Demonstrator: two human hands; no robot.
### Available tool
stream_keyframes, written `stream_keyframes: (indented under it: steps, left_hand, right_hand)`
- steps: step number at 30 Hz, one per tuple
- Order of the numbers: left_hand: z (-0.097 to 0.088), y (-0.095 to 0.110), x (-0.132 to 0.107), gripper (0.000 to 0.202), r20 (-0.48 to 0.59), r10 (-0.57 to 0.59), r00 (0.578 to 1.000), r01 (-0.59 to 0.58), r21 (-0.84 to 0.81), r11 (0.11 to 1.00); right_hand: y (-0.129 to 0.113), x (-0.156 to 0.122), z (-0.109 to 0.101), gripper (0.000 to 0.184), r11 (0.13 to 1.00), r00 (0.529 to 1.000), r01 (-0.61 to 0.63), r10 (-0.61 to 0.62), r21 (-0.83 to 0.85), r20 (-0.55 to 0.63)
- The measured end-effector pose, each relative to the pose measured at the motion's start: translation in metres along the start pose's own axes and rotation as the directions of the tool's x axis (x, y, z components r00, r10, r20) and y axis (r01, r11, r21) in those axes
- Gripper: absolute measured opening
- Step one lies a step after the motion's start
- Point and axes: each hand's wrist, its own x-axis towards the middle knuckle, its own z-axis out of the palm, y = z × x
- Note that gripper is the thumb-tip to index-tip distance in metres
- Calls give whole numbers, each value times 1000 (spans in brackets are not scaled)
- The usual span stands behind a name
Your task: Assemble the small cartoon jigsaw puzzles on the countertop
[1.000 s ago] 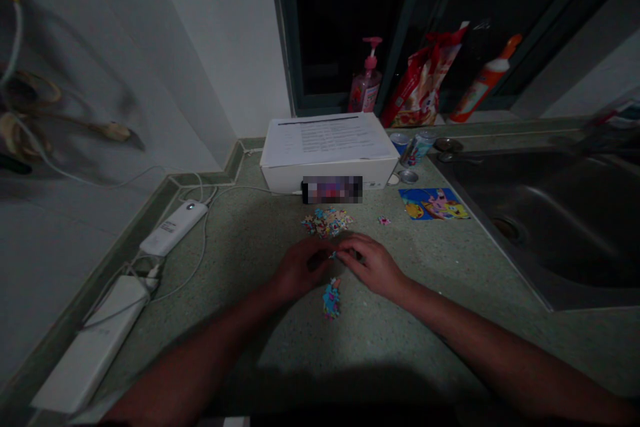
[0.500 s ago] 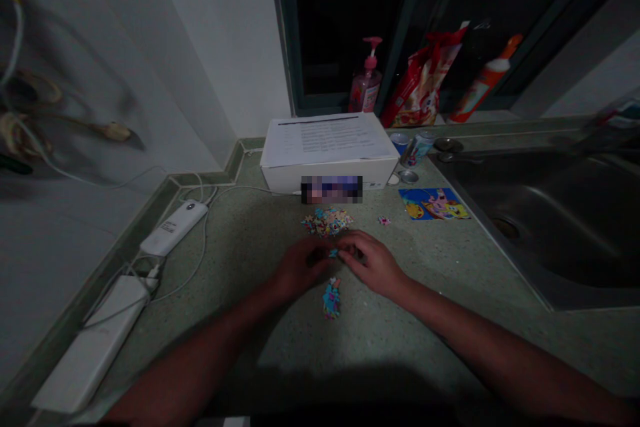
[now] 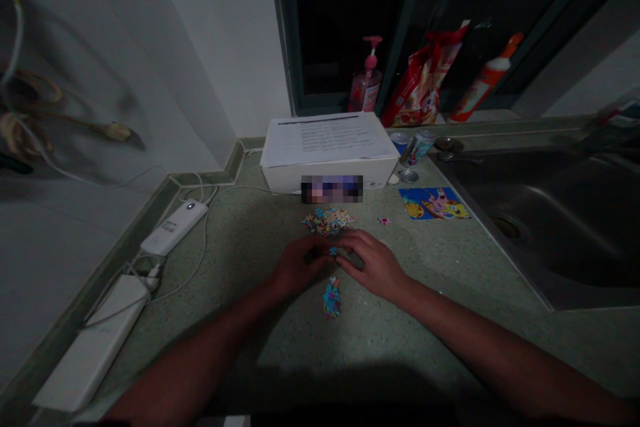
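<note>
Right hand (image 3: pixel 373 264) curled inward, tiny blue puzzle piece (image 3: pixel 333 251) at fingertips

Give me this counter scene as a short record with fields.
Left hand: fingertips at a small puzzle piece
Right hand: fingertips meet the same piece; grip unclear
Beyond hands: loose piece pile
Near side: joined strip
Right: cartoon picture, sink
Back: white box

Two hands (image 3: pixel 300 268) (image 3: pixel 374 268); one white box (image 3: pixel 327 147); two cans (image 3: pixel 400 141) (image 3: pixel 419 147); two bottles (image 3: pixel 365 83) (image 3: pixel 483 83); two power strips (image 3: pixel 174 227) (image 3: pixel 95 343); one sink (image 3: pixel 550 213).
</note>
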Motion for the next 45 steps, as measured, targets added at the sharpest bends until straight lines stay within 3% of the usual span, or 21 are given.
stream_keyframes:
  steps: [14, 21, 26, 33, 39, 45]
  left_hand:
    - [0, -1, 0, 20, 13, -3, 1000, 4, -29, 1000]
    - [3, -1, 0, 33, -8, -38, 999, 38, -64, 997]
    - [4, -2, 0, 35, -24, -3, 1000, 1, -76, 997]
    - [1, -7, 5, 18, -173, 94, 980, -62, 183, 981]
    - [-4, -8, 8, 24, -137, 214, 967, -134, 442, 887]
    - [-10, -14, 13, 29, -142, 275, 951, -134, 610, 781]
  right_hand:
    - [0, 2, -1, 18, 999, 1000, 20, -20, -49, -2]
    - [1, 2, -3, 18, 999, 999, 16, -18, -45, -46]
    - [4, 1, -4, 20, 999, 998, 6, -9, -41, -67]
    - [5, -3, -3, 20, 1000, 999, 30, -30, 9, 17]
    - [2, -6, -2, 25, 993, 977, 101, -110, 61, 182]
    - [-4, -6, -5, 20, 985, 954, 153, -168, 81, 249]
